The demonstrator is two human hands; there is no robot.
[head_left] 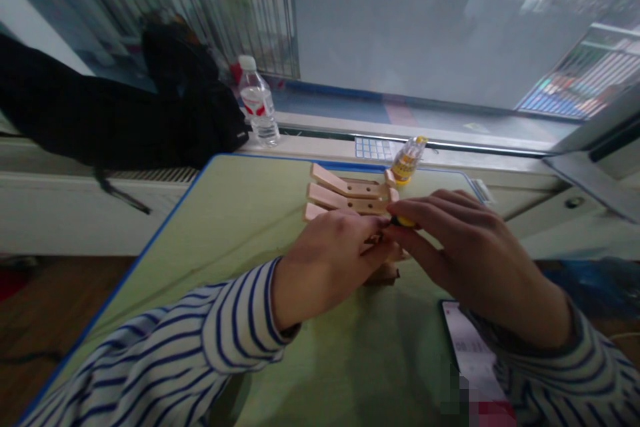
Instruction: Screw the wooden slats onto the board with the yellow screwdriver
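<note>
A wooden assembly [367, 195] of pale slats with dark holes stands on the green table, its near side mostly hidden by my hands. My left hand [335, 253] is closed on its near part, fingers and thumb meeting around the wood. Between the thumb and fingers of my right hand [463, 240] is a small yellow-and-black screwdriver [406, 221], pointing left at the assembly. Its tip is covered by my left fingers. Right behind the assembly, a small clear bottle with a yellow cap [409, 160] leans to the right.
The green table [260, 213] has a blue edge. A phone [470, 340] lies under my right forearm. On the windowsill stand a water bottle [259, 107] and a black bag [200, 93], with a gridded sheet [374, 148] farther right. A window rises behind.
</note>
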